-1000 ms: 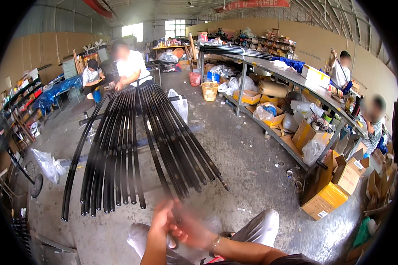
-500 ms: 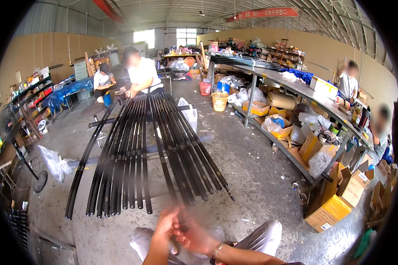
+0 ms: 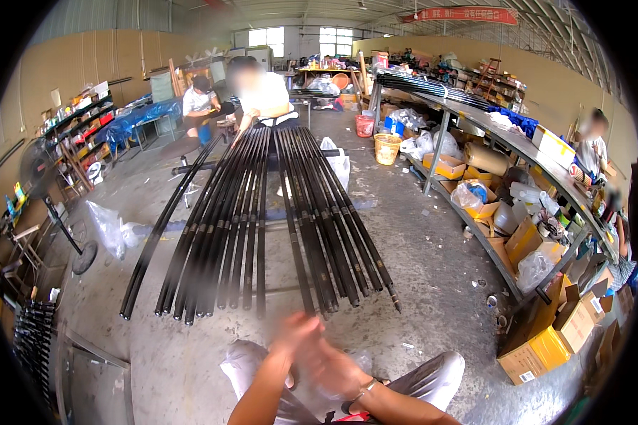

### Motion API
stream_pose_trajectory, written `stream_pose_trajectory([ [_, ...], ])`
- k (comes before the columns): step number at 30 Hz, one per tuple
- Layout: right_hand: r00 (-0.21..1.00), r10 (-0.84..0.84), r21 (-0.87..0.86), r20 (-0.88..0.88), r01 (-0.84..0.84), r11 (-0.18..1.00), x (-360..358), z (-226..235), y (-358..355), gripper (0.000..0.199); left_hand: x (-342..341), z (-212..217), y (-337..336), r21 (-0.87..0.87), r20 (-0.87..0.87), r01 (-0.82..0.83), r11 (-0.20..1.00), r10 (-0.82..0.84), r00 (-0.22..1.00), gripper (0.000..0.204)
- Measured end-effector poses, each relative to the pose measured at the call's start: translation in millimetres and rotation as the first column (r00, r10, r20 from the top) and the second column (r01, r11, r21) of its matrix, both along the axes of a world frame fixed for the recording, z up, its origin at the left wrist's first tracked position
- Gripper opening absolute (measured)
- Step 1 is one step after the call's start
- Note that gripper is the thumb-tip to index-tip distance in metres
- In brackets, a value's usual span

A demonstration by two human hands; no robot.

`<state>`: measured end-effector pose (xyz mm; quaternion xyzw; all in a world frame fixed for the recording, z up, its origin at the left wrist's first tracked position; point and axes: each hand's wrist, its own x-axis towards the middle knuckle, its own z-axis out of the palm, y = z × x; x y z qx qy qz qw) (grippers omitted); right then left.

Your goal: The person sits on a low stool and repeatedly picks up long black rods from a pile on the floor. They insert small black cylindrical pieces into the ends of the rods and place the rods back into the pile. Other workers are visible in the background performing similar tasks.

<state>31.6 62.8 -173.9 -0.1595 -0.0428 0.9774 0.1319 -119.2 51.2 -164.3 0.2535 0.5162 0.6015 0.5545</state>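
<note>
Long slim black poles lie side by side in front of me, in a left and a right group, their near ends toward me. My left hand and my right hand are together in front of my lap, just past the near end of one pole in the right group. Blur smears the fingers of both hands, so whether they grip that pole's end cannot be made out. A bracelet circles my right wrist.
Across the poles sits a person in white. A long metal table at right has cartons and bags on its lower shelf. Open cardboard boxes stand near right. A standing fan and a plastic bag are at left.
The whole view has shifted, with the room appearing farther right and slightly higher. My hands remain together by the pole end, now more blurred. The person opposite still bends over the poles.
</note>
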Motion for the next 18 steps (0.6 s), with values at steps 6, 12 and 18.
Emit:
stream_pose_trajectory([
  [6,0.999,-0.017,-0.026,0.036,0.018,1.000,8,-16,-11,0.032,2,-22,-11,0.036,-0.143,0.045,0.998,-0.040,0.989,0.018],
  [12,0.990,-0.068,0.021,0.126,0.066,0.998,9,-27,-16,0.028,7,-30,-14,0.104,-0.250,0.031,0.994,-0.005,0.968,0.021],
  [18,0.997,-0.062,0.002,0.047,0.062,0.998,11,-23,-10,0.028,10,-6,-10,0.098,-0.220,0.031,0.995,-0.009,0.976,0.024],
])
